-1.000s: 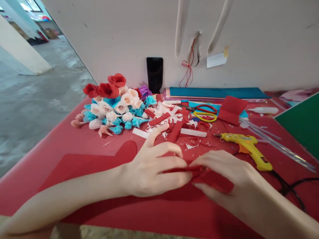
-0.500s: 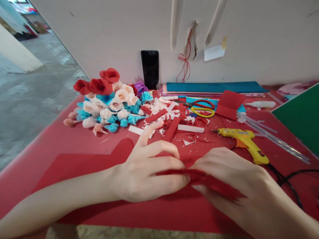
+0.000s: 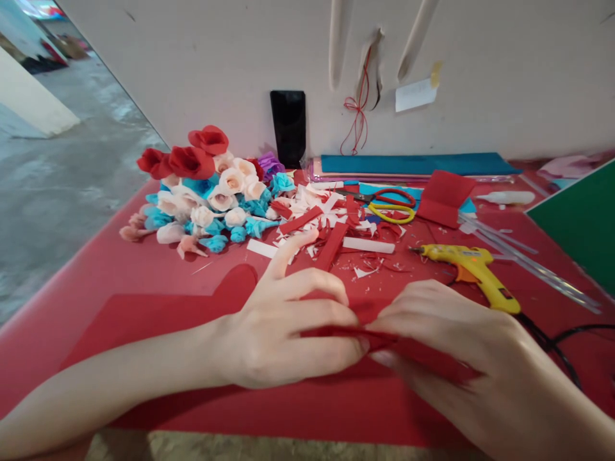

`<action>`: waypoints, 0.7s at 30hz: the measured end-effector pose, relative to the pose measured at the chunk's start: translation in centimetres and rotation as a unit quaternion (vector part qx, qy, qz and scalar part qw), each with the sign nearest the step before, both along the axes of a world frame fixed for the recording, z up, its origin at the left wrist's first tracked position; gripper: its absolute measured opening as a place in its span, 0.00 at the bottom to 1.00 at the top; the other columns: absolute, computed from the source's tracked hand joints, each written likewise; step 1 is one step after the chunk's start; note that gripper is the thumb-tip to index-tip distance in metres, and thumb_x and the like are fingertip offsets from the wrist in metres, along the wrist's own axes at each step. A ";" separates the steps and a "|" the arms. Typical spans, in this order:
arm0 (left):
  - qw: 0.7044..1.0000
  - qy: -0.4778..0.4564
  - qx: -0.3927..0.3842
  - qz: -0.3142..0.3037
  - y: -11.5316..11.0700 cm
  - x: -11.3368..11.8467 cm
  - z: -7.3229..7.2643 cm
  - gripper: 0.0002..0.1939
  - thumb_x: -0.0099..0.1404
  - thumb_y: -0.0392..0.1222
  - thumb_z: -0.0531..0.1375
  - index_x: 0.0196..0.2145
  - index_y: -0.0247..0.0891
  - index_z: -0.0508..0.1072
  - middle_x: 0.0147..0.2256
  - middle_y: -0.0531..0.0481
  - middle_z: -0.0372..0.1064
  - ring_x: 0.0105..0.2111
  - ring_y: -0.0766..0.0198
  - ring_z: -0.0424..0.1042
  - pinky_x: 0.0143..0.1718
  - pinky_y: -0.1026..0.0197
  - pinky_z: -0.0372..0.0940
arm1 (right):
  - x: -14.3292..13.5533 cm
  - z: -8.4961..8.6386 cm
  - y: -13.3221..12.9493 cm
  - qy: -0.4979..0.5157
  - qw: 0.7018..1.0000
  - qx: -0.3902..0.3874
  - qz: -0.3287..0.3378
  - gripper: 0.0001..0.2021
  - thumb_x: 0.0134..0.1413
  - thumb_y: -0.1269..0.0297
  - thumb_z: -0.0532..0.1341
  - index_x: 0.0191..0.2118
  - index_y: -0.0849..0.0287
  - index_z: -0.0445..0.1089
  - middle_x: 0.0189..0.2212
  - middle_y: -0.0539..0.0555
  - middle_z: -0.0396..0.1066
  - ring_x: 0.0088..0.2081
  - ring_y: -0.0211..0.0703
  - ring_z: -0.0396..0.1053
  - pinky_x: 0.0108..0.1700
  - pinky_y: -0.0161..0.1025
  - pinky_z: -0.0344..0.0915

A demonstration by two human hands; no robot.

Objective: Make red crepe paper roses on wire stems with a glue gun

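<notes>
Between my two hands is a folded piece of red crepe paper [image 3: 423, 357], held just above the table near its front edge. My left hand [image 3: 293, 326] pinches its left end, with the index finger side curled and one finger raised. My right hand [image 3: 461, 339] grips the other end, thumb below and fingers on top, hiding part of the paper. Under and behind my left forearm lies a larger sheet of red paper [image 3: 129, 320], with a rounded piece at its right. Beyond my hands are red and white paper scraps [image 3: 331, 246].
Paper flowers [image 3: 211, 192] are heaped at the back left. Scissors [image 3: 391, 206], a yellow glue gun [image 3: 473, 266] with a black cord, clear glue sticks [image 3: 533, 266] and folded red paper [image 3: 444, 197] lie to the right. A phone [image 3: 289, 128] leans on the wall.
Both hands keep their hold on the red paper and have barely moved. The view has shifted very slightly.
</notes>
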State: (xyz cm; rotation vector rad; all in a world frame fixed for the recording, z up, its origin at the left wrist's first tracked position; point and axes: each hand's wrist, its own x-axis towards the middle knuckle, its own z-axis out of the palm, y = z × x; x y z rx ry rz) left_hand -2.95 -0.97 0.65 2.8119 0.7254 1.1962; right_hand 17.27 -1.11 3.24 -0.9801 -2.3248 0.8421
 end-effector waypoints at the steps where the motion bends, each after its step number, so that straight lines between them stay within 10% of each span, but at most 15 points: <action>1: 1.000 0.005 0.000 -0.002 0.0 0.0 0.0 0.05 0.54 0.32 0.62 0.27 0.41 0.74 0.28 0.59 0.74 0.33 0.67 0.69 0.58 0.47 0.53 | -0.1 0.1 0.0 0.001 1.000 -0.005 -0.003 0.08 0.47 0.75 0.60 0.29 0.53 0.67 0.27 0.40 0.68 0.29 0.27 0.64 0.36 0.26 0.59; 21: 0.999 0.005 0.052 -0.008 0.1 -0.1 -0.9 0.08 0.59 0.32 0.57 0.27 0.42 0.74 0.29 0.58 0.72 0.35 0.68 0.68 0.59 0.48 0.52 | 0.1 -0.4 1.1 0.020 0.992 -0.127 -0.006 0.05 0.44 0.74 0.62 0.25 0.57 0.70 0.25 0.44 0.72 0.26 0.31 0.68 0.30 0.24 0.65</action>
